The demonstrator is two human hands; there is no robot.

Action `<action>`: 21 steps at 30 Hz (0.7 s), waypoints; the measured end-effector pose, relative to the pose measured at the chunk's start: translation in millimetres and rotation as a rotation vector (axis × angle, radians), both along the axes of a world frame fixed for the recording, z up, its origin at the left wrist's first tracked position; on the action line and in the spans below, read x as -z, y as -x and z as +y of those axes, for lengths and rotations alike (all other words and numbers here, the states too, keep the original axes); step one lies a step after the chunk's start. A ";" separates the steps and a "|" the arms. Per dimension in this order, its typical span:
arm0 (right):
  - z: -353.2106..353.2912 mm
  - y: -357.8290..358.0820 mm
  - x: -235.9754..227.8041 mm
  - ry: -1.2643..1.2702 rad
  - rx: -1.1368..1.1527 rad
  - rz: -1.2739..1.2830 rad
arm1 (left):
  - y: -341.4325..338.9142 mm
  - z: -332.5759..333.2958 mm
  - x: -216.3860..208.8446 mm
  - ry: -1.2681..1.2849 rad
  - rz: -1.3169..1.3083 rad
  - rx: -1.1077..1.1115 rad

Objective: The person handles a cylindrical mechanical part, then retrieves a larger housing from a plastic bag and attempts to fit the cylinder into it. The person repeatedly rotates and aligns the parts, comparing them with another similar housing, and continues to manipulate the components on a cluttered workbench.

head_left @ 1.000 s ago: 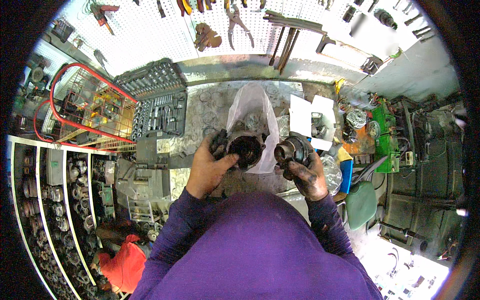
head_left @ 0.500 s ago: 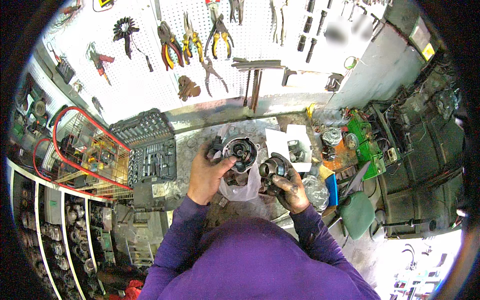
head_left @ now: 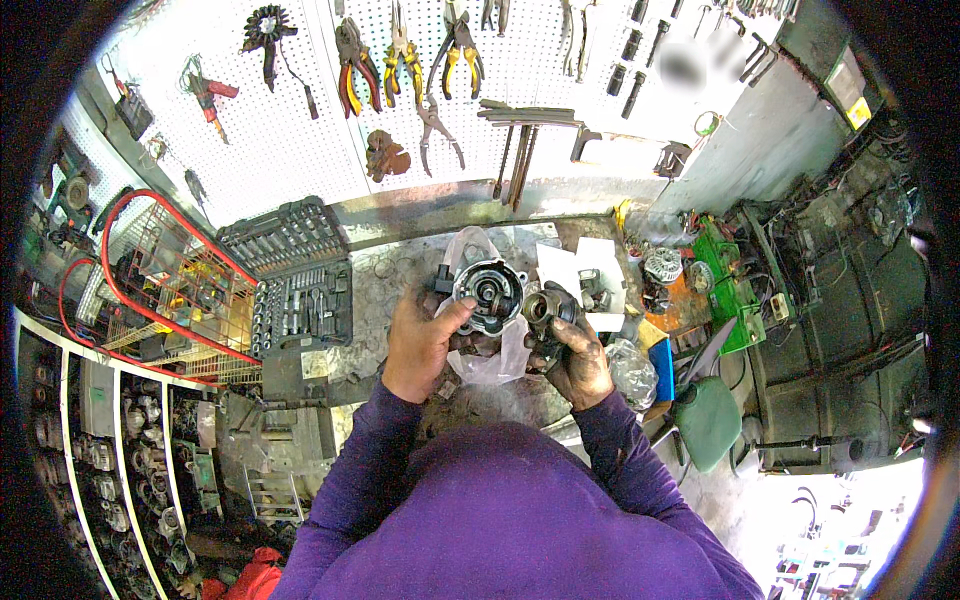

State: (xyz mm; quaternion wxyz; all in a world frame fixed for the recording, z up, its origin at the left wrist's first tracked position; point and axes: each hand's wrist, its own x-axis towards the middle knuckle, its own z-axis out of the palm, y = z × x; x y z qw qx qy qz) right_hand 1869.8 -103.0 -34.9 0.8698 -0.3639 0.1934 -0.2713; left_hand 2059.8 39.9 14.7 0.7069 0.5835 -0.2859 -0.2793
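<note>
My left hand point(head_left: 418, 350) grips a round metal housing point(head_left: 510, 312) over the bench, its thumb at the near rim. The housing's open side faces up, showing rings and a central bore, and a dark block juts from its left side. Close on its right, my right hand point(head_left: 585, 370) is closed round a dark, greasy cylindrical metal part point(head_left: 541, 306) with a ringed, hollow end. The two parts are very near each other; whether they touch I cannot tell. Under them lies a clear plastic bag point(head_left: 492, 366), partly hidden by the hands.
An open socket set case point(head_left: 340, 300) lies left on the workbench point(head_left: 385, 268), beside a red-rimmed wire basket point(head_left: 180, 225). To the right are a white box point(head_left: 612, 270) with a part inside, crumpled clear plastic point(head_left: 630, 372) and green bins point(head_left: 735, 300). Pliers point(head_left: 402, 60) hang on the pegboard behind.
The right hand has brought the cylindrical part left and up, closer to the housing. The housing has shifted slightly right and tilted a little. The whole view has moved slightly.
</note>
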 end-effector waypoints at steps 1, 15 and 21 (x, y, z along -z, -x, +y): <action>2.2 0.5 0.8 -0.018 0.003 -0.002 | -0.5 1.3 1.9 -0.017 -0.012 -0.004; 15.5 10.3 7.9 -0.114 0.038 -0.065 | 10.1 6.8 1.6 0.011 0.056 0.018; 15.7 9.8 9.0 -0.123 0.028 -0.084 | 14.6 4.6 6.7 0.026 0.003 -0.015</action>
